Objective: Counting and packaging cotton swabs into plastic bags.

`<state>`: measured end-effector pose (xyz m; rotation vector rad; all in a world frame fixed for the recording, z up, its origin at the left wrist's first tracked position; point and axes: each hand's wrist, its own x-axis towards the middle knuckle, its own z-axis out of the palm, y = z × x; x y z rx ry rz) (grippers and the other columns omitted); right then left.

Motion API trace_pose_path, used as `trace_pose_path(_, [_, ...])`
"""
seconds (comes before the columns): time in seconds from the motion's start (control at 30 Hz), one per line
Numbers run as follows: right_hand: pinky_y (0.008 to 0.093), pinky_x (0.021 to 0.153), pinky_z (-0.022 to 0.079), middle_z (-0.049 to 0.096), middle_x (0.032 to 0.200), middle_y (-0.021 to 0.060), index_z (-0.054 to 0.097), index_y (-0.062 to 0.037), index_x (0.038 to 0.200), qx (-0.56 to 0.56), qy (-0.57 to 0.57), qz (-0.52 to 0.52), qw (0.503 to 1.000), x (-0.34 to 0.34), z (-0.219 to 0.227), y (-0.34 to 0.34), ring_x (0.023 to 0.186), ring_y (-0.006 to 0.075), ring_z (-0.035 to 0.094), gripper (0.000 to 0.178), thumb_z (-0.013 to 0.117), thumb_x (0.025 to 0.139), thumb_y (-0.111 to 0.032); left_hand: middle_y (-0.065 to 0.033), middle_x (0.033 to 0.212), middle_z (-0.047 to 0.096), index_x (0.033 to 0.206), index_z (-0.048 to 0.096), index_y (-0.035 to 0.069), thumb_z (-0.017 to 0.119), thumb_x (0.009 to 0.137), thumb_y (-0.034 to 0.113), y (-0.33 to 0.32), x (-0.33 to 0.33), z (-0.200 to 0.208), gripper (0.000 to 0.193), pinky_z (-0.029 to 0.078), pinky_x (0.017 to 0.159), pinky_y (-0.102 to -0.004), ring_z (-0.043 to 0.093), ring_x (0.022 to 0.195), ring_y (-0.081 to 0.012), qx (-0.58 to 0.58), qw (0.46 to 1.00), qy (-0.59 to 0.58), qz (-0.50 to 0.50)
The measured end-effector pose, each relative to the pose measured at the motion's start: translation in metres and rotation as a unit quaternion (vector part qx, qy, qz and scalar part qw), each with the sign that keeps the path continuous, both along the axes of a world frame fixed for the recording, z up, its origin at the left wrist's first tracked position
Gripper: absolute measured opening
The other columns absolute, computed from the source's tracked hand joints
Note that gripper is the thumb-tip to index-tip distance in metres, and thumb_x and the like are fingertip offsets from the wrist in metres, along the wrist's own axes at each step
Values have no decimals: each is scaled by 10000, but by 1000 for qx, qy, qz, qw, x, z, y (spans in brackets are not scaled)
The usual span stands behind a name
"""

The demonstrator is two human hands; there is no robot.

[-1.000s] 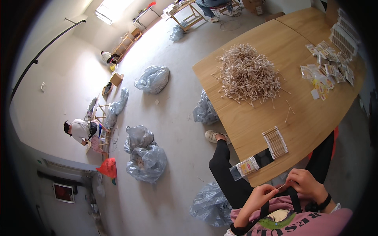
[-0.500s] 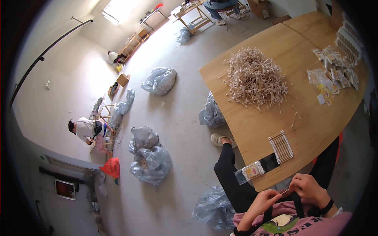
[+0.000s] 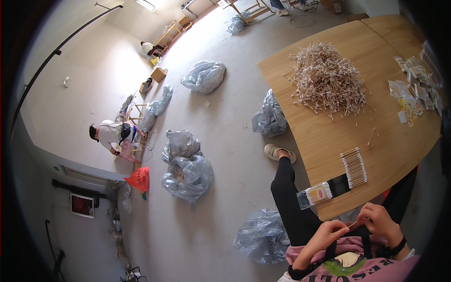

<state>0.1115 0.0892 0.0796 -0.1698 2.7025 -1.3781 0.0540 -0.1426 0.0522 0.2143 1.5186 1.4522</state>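
Just off the table's near edge, my left hand (image 3: 330,233) and my right hand (image 3: 378,219) are close together over my lap, fingers pinched. A thin cotton swab (image 3: 351,225) spans the gap between them, an end at each hand's fingertips. On the table in front of them, several cotton swabs lie side by side in a neat row (image 3: 354,168). Left of that row is a flat black piece (image 3: 338,185), then a clear pack of cotton swabs (image 3: 318,193) with a yellow-and-red label. Farther back rises a big loose heap of cotton swabs (image 3: 329,80).
Small packets (image 3: 418,84) and clear wrappers (image 3: 400,91) crowd the right side of the wooden table (image 3: 305,141). Grey plastic bags (image 3: 188,176) stand about the floor, one (image 3: 263,237) left of my leg. A person (image 3: 110,134) bends at a bench along the left wall.
The whole view has shifted, so the table and bags appear farther right and mostly higher. Both hands keep nearly the same pinch on the cotton swab.
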Motion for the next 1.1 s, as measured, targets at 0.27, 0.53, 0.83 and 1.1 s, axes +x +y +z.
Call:
trace_pose_path(0.27, [397,691,525,621,889,73,659,-112,905,35,45,86,995,-10,-2,-10,796,302,648,132,692,781,-86,5,828,687,1042,736,-1,690,964,214,-25,3,-6,234,486,657,-206,591,729,-48,-36,999,-17,34])
trace_pose_path(0.53, [429,739,464,566,852,111,575,-61,840,154,160,-15,975,-40,-12,13,844,330,587,129,673,821,-143,-74,850,601,1073,654,0,736,894,96,9,-38,18,219,486,673,-277,569,723,-155,-104,936,300,148])
trace_pose_path(0.83, [373,783,428,567,889,54,604,-68,845,174,158,-113,965,-52,-57,15,882,243,567,125,715,790,-85,-122,1156,593,1317,467,-9,436,1054,171,53,-34,-3,321,488,911,-334,597,1051,-190,7,857,253,448])
trace_pose_path(1.1, [377,788,425,564,899,45,615,-79,841,133,138,-146,971,-56,-59,16,890,237,558,146,724,749,-51,-183,1430,464,1407,363,-5,398,1063,231,89,-34,-29,419,317,1138,-410,421,1365,-263,56,854,242,456])
